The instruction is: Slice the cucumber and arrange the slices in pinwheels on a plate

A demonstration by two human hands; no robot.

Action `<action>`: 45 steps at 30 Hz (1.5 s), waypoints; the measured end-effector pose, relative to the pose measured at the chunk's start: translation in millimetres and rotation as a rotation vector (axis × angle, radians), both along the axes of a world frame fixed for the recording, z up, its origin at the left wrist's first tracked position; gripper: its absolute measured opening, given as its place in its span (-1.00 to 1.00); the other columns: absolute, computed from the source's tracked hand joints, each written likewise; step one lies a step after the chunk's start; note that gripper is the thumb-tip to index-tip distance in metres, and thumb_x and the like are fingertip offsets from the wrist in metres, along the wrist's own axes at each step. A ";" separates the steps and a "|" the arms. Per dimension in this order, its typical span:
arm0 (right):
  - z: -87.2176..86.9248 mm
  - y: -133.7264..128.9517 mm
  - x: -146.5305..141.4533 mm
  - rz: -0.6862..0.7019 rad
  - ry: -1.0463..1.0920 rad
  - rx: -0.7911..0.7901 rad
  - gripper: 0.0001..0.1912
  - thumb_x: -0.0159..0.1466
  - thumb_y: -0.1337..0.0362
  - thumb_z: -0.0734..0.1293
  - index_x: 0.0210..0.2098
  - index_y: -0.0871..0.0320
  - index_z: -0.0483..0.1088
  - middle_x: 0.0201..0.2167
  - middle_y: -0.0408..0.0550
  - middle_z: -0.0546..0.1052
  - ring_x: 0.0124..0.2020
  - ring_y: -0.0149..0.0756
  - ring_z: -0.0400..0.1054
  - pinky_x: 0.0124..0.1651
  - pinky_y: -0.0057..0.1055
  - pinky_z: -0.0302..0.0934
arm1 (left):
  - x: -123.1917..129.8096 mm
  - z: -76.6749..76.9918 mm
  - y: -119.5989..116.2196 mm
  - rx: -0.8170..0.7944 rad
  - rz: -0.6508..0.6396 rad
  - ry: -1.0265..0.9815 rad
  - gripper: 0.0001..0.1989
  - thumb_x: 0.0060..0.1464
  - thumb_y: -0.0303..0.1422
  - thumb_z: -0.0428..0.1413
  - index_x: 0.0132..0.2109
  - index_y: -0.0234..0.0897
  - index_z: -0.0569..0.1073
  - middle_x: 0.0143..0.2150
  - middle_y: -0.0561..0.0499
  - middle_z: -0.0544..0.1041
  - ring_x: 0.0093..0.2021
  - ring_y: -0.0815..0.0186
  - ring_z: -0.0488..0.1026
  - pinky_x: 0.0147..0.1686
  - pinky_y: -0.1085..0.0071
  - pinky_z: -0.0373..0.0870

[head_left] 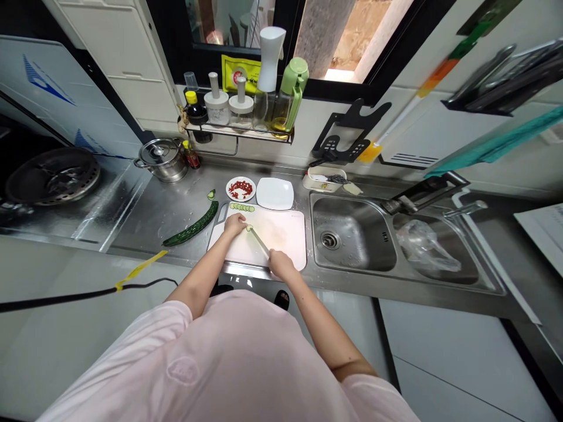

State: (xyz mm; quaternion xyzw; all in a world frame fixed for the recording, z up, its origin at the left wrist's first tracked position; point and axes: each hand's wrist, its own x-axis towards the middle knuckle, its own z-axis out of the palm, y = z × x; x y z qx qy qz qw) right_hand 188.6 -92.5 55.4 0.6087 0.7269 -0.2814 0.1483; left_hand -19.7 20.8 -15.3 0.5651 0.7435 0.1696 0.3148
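Note:
My right hand (280, 264) is wrapped round the handle of a kitchen knife (260, 241), its blade pointing up and left over the white cutting board (285, 234). At the blade's tip is a pale green cucumber slice (249, 228). My left hand (235, 224) is closed, with its fingertips at that slice; the exact grip is too small to see well. A row of cucumber slices (241, 207) lies along the board's upper left edge. Left of the board rests a long dark green cucumber (191, 227), with a small cut-off end piece (212, 194) above it.
Behind the board stand a plate of chopped red pieces (233, 180) and a white plate (275, 183). To the right is a double sink (352, 264); a lidded steel pot (169, 170) and a wok (55, 164) are on the left. Above hangs a seasoning rack (264, 134).

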 end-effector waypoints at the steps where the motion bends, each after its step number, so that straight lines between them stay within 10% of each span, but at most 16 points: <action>1: -0.3 -1.2 0.7 -0.002 -0.001 0.003 -0.74 0.27 0.43 0.13 -0.09 0.23 0.33 -0.17 0.16 0.49 -0.16 -0.19 0.41 -0.24 -0.41 0.18 | 0.1 0.1 -0.4 0.003 0.000 0.000 -0.77 -0.15 -0.33 0.24 -0.25 -0.19 0.50 -0.37 0.09 0.51 -0.33 0.36 0.41 -0.33 0.48 0.25; 21: -10.8 -17.0 45.6 -0.219 0.059 0.114 -0.71 0.36 0.23 0.08 -0.15 0.21 0.37 -0.24 0.06 0.52 -0.23 -0.30 0.37 -0.30 -0.52 0.02 | 16.8 16.2 -34.2 0.203 -0.256 0.235 -0.77 0.11 -0.28 0.07 -0.13 -0.20 0.52 -0.12 -0.12 0.42 -0.01 0.16 0.33 -0.02 0.34 0.25; 30: -14.7 -18.4 57.9 -0.258 0.102 0.139 -0.71 0.36 0.24 0.09 -0.17 0.21 0.38 -0.27 0.04 0.53 -0.24 -0.31 0.37 -0.31 -0.53 0.00 | 13.6 12.0 -16.0 0.047 -0.051 0.045 -0.93 -0.02 -0.40 0.15 -0.31 -0.19 0.49 -0.33 0.05 0.53 -0.30 0.34 0.42 -0.30 0.47 0.26; 45: -22.9 -14.5 55.6 -0.247 0.063 0.141 -0.72 0.34 0.27 0.09 -0.16 0.21 0.39 -0.24 0.06 0.54 -0.20 -0.29 0.39 -0.28 -0.52 0.02 | -29.7 11.6 8.9 0.097 0.190 0.133 -0.84 0.00 -0.41 0.08 -0.23 -0.16 0.48 -0.28 0.00 0.56 -0.24 0.27 0.46 -0.24 0.44 0.25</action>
